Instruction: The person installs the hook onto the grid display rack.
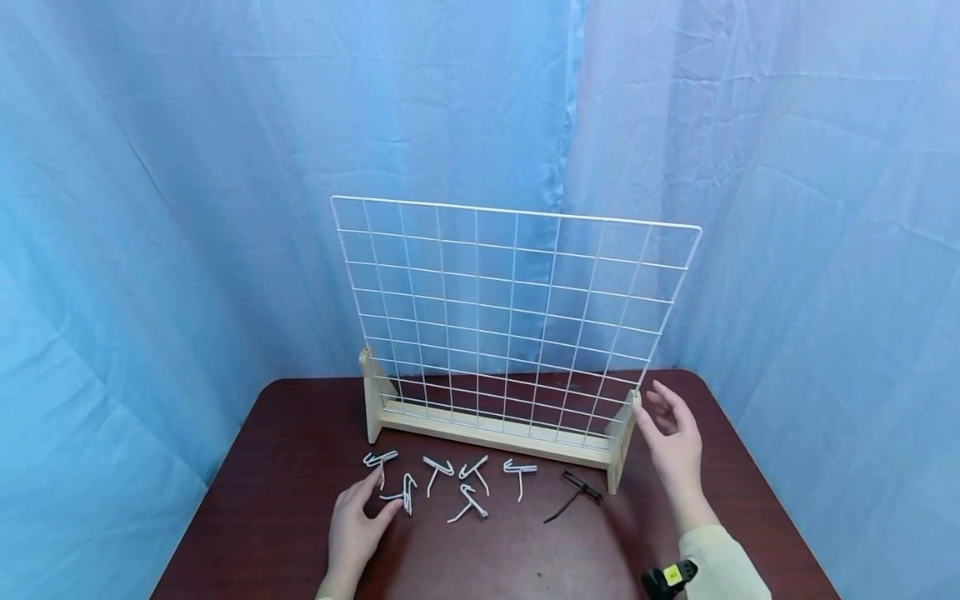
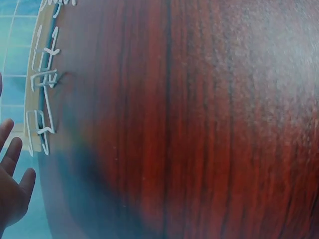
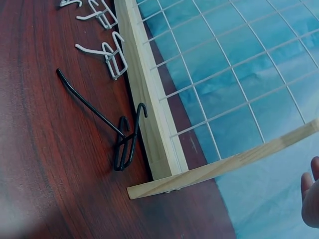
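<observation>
My left hand (image 1: 351, 521) is low over the table with its thumb and index finger spread. Its fingertips are close to two white wire hooks, one by the thumb (image 1: 407, 493) and one just beyond the index finger (image 1: 380, 458). In the left wrist view the fingers of this hand (image 2: 12, 184) stand loosely apart, with white hooks (image 2: 40, 129) beside them. Beside the right wooden upright (image 1: 621, 442) of a white wire grid rack (image 1: 495, 304), my right hand (image 1: 678, 450) is raised, fingers relaxed, thumb right at the upright's top.
Several more white hooks (image 1: 519, 471) lie in front of the rack's wooden base bar (image 1: 495, 433). A longer black hook (image 3: 127, 139) lies near its right end. Blue curtains (image 1: 225, 208) surround the dark red wooden table (image 1: 285, 467).
</observation>
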Motion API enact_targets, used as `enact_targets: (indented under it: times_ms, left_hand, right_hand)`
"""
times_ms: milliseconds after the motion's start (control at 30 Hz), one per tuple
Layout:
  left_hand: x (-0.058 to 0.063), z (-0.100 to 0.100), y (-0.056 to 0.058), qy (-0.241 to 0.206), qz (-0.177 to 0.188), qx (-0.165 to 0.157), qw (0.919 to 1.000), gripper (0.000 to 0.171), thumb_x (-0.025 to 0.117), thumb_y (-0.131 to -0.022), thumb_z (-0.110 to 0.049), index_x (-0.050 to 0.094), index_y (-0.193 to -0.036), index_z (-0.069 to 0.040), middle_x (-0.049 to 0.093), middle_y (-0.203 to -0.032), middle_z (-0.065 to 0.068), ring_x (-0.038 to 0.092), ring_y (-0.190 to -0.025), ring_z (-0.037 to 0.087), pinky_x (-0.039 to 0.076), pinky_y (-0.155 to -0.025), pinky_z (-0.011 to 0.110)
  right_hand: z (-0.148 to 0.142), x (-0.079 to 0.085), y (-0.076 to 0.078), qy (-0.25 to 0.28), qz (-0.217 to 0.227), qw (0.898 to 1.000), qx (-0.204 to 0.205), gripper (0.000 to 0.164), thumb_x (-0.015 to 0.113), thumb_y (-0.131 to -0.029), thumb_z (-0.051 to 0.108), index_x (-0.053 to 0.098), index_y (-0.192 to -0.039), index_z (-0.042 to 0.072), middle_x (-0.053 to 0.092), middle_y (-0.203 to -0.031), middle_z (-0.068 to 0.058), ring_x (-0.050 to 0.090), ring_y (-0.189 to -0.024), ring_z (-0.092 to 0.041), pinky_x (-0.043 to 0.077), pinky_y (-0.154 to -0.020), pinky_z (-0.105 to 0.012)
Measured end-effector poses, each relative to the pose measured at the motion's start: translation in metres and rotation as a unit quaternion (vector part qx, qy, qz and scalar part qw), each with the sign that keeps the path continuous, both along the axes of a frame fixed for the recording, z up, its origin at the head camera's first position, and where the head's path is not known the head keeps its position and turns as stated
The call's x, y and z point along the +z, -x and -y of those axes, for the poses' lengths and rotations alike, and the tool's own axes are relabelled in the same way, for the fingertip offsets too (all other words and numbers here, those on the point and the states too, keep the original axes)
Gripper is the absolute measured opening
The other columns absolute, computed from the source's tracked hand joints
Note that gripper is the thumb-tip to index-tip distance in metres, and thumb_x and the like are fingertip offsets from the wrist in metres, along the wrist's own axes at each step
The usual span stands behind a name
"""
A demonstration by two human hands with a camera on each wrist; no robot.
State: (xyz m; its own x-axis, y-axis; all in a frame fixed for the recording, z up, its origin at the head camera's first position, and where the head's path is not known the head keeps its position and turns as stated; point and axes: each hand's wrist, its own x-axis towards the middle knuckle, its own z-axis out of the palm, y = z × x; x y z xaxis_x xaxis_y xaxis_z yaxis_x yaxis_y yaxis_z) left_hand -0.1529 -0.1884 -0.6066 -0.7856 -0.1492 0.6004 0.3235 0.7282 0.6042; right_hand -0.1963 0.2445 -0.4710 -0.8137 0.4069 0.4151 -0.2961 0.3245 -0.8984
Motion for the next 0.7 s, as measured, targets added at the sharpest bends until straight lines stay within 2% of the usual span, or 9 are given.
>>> enact_targets:
  times_ms: [167, 433, 600, 700]
  left_hand:
    - [-0.007, 0.002, 0.001, -0.001, 0.020, 0.003, 0.9998, 0.061, 0.092, -0.063, -0.011, 0.070, -0.120, -0.004, 0.072, -0.103, 0.011, 0.063, -0.097, 0.033, 0.041, -0.088, 0.038]
    - [-0.015, 0.004, 0.004, -0.003, 0.032, -0.010, 0.9994, 0.059, 0.091, -0.063, -0.009, 0.072, -0.118, -0.006, 0.073, -0.100, 0.008, 0.064, -0.096, 0.031, 0.042, -0.088, 0.038]
    - [-0.017, 0.004, 0.004, -0.005, 0.027, -0.014, 0.9995, 0.057, 0.092, -0.061, -0.006, 0.073, -0.115, -0.004, 0.074, -0.099, 0.006, 0.064, -0.095, 0.031, 0.042, -0.087, 0.038]
    - [-0.019, 0.004, 0.005, -0.017, 0.043, -0.009, 0.9989, 0.056, 0.092, -0.062, -0.006, 0.073, -0.115, -0.005, 0.074, -0.100, 0.004, 0.063, -0.096, 0.030, 0.042, -0.088, 0.036]
  right_hand:
    - [-0.001, 0.001, 0.002, 0.023, 0.006, 1.000, 0.012, 0.047, 0.067, -0.090, -0.004, 0.053, -0.136, -0.007, 0.058, -0.123, -0.030, 0.057, -0.103, -0.006, 0.046, -0.090, -0.020]
    - [-0.003, -0.006, 0.010, 0.071, 0.025, 0.997, 0.032, 0.046, 0.066, -0.092, -0.002, 0.054, -0.136, -0.006, 0.059, -0.123, -0.026, 0.055, -0.112, -0.030, 0.046, -0.095, -0.026]
    - [-0.007, -0.013, 0.016, 0.087, 0.030, 0.995, 0.043, 0.047, 0.067, -0.091, -0.002, 0.053, -0.136, -0.006, 0.060, -0.123, -0.024, 0.057, -0.108, -0.021, 0.046, -0.094, -0.022]
    - [-0.010, -0.021, 0.022, 0.100, 0.031, 0.993, 0.049, 0.048, 0.066, -0.092, -0.003, 0.052, -0.137, -0.005, 0.059, -0.123, -0.023, 0.057, -0.107, -0.016, 0.046, -0.095, -0.021]
